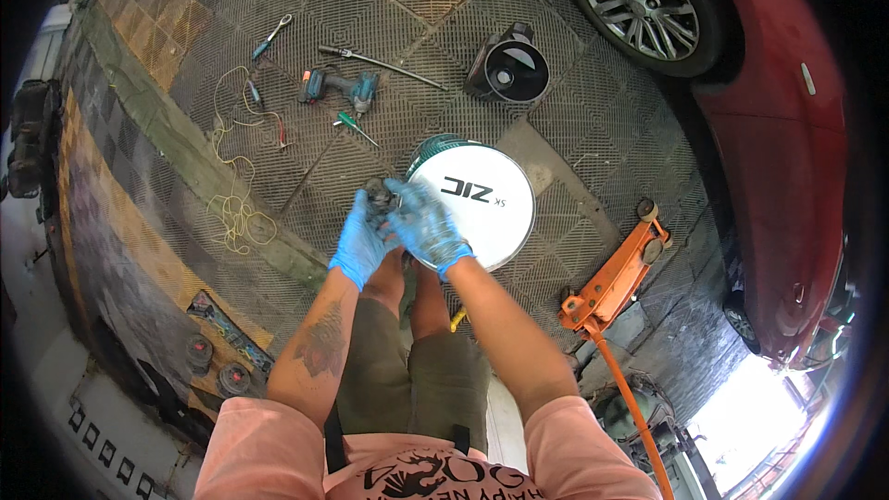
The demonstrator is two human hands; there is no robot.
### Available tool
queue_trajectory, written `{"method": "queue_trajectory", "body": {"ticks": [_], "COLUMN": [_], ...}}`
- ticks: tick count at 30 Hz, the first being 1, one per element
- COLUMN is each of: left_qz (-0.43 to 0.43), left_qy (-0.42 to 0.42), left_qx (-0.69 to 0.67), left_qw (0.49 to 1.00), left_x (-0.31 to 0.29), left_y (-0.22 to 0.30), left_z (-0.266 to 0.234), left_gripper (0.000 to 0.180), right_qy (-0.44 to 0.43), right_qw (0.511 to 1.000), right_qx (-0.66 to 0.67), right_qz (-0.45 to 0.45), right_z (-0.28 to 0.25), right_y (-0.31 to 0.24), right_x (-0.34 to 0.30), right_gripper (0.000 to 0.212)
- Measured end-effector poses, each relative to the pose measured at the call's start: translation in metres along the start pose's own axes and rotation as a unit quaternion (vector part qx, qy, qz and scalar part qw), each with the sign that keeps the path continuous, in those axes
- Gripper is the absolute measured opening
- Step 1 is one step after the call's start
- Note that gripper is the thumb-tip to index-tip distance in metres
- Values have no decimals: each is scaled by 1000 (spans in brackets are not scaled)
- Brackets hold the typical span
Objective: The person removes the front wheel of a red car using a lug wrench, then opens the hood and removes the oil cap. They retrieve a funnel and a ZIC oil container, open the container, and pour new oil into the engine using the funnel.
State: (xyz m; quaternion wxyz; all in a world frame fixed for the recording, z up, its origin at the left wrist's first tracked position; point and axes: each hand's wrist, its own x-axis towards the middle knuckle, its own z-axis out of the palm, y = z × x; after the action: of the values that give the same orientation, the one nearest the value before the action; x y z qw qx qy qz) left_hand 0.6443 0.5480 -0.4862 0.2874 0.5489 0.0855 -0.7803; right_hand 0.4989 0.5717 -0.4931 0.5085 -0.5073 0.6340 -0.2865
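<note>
My left hand, in a blue glove, grips a small dark, greasy part in front of my knees. My right hand wears a matching glove smeared with black grease. Its fingers curl onto the same part from the right and hide much of it, so its exact kind cannot be made out. Just behind and below my right hand stands a drum with a round white lid and a dark green side. Both hands are held near the lid's left edge.
Ahead lie a cordless impact wrench, a long bar, a green screwdriver, a ratchet and a yellow wire. A black container stands beyond the drum. An orange floor jack and red car are at right.
</note>
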Motion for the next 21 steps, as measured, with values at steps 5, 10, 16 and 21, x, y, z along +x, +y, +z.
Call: {"method": "queue_trajectory", "body": {"ticks": [5, 10, 16, 21], "left_qz": [28, 26, -22, -107], "left_qy": [97, 200, 154, 157], "left_qx": [-91, 10, 150, 144], "left_qw": [991, 979, 976, 971], "left_x": [37, 42, 36, 47], "left_y": [46, 70, 26, -76], "left_z": [-47, -89, -115, -100], "left_gripper": [34, 33, 33, 58], "right_qy": [42, 184, 277, 205], "right_qw": [999, 972, 897, 900], "right_qx": [-5, -84, -183, -183], "right_qz": [29, 116, 292, 338], "right_z": [13, -39, -120, -144], "right_y": [-27, 53, 102, 109], "right_x": [-14, -47, -88, -74], "right_gripper": [47, 40, 56, 86]}}
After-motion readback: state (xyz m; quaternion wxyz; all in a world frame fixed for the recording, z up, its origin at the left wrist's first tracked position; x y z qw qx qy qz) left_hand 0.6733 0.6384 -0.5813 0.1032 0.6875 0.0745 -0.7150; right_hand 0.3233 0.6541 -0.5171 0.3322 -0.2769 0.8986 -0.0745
